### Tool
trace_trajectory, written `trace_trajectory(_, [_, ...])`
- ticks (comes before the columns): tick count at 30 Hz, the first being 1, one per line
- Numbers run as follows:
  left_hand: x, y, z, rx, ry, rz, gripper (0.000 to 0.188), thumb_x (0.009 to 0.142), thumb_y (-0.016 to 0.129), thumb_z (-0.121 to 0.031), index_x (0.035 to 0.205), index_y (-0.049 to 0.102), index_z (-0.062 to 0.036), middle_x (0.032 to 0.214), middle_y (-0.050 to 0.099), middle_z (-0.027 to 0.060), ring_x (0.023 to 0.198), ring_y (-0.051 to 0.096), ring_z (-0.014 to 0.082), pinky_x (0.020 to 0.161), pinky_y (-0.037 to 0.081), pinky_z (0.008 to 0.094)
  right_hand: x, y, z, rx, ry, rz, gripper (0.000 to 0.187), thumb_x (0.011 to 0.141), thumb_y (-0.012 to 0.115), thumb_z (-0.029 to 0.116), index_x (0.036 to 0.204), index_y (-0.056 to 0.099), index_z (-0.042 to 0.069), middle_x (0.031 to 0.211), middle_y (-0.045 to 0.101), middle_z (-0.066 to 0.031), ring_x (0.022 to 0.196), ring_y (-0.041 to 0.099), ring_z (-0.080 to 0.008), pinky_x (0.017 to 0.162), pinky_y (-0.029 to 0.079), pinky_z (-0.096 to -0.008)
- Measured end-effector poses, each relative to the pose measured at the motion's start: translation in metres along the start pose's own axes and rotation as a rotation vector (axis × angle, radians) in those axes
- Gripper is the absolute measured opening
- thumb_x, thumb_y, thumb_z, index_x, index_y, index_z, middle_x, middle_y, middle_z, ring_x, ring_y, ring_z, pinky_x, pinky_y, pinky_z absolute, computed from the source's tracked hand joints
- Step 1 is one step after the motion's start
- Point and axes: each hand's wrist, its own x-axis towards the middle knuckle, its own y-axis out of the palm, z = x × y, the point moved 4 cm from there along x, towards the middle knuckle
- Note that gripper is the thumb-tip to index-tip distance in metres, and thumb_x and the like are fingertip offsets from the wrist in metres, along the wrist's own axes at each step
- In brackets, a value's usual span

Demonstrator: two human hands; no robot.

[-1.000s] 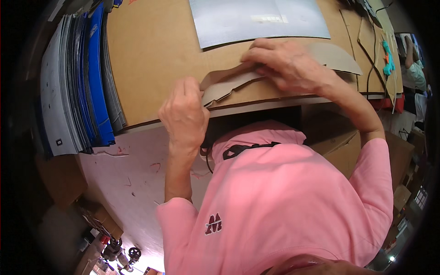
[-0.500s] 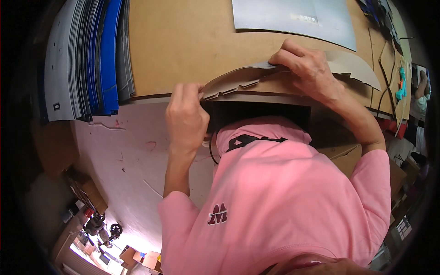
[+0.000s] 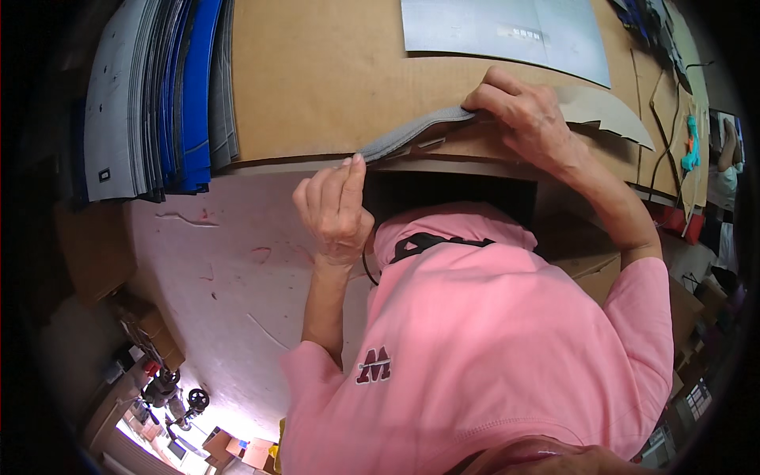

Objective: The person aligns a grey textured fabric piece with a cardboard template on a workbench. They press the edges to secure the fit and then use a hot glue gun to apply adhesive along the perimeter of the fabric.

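A long curved strip of sheet material (image 3: 416, 133) lies along the near edge of the wooden worktable, grey and textured on the part between my hands. At its right end the strip shows a pale beige face and a notched lower edge. My right hand (image 3: 526, 115) is closed on the strip near its middle, fingers bent over the upper edge. At the strip's left end, my left hand (image 3: 336, 206) has its fingertips together on the tip, just off the table edge. Its thumb is mostly hidden.
The tan worktable (image 3: 317, 79) spans the top. At its left stands a stack of grey and blue sheets (image 3: 150, 103). A large pale grey sheet (image 3: 507, 39) lies farther back. Turquoise-handled scissors (image 3: 692, 142) and dark cords are at the right. Boxes (image 3: 257, 454) sit on the floor.
The strip's left part has turned from its beige notched face to its grey face. My left hand has rotated and shifted slightly right and down; my right hand keeps its grip almost unmoved.
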Motion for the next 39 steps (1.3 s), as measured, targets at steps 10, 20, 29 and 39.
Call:
trace_trajectory(10, [0.088, 0.0, -0.051, -0.019, 0.016, 0.015, 0.035, 0.079, 0.068, -0.011, 0.112, 0.064, -0.0033, 0.107, 0.063, 0.0126, 0.107, 0.054, 0.0344, 0.093, 0.038, 0.0409, -0.005, 0.002, -0.003, 0.017, 0.004, -0.028, 0.026, 0.07, 0.061, -0.001, 0.094, 0.058, 0.009, 0.089, 0.053, -0.0094, 0.074, 0.061, -0.031, 0.06, 0.05, -0.0395])
trace_trajectory(20, [0.102, 0.048, -0.067, -0.05, 0.104, 0.249, 0.011, 0.072, 0.065, -0.003, 0.082, 0.063, -0.0081, 0.084, 0.058, 0.0072, 0.087, 0.054, 0.0265, 0.079, 0.037, 0.0397, -0.051, -0.048, -0.042, -0.137, 0.262, 0.036, 0.016, 0.081, 0.058, 0.008, 0.096, 0.053, 0.004, 0.092, 0.055, -0.0112, 0.079, 0.061, -0.0315, 0.068, 0.05, -0.0399])
trace_trajectory(29, [0.131, 0.07, -0.121, -0.282, 0.26, 0.27, 0.011, 0.078, 0.064, -0.005, 0.088, 0.063, -0.0071, 0.086, 0.059, 0.0082, 0.089, 0.054, 0.027, 0.083, 0.036, 0.0394, -0.067, -0.037, -0.036, -0.138, 0.232, -0.115, 0.012, 0.08, 0.057, 0.008, 0.09, 0.052, 0.005, 0.087, 0.052, -0.0096, 0.078, 0.061, -0.03, 0.063, 0.05, -0.0386])
trace_trajectory(39, [0.121, 0.084, -0.133, -0.124, 0.26, 0.325, 0.008, 0.076, 0.063, -0.002, 0.082, 0.059, -0.0071, 0.08, 0.055, 0.0079, 0.083, 0.053, 0.0262, 0.08, 0.036, 0.0386, -0.1, -0.067, -0.056, -0.15, 0.435, -0.103, 0.017, 0.08, 0.062, 0.003, 0.095, 0.055, 0.006, 0.096, 0.056, -0.0111, 0.087, 0.061, -0.0329, 0.072, 0.05, -0.0414])
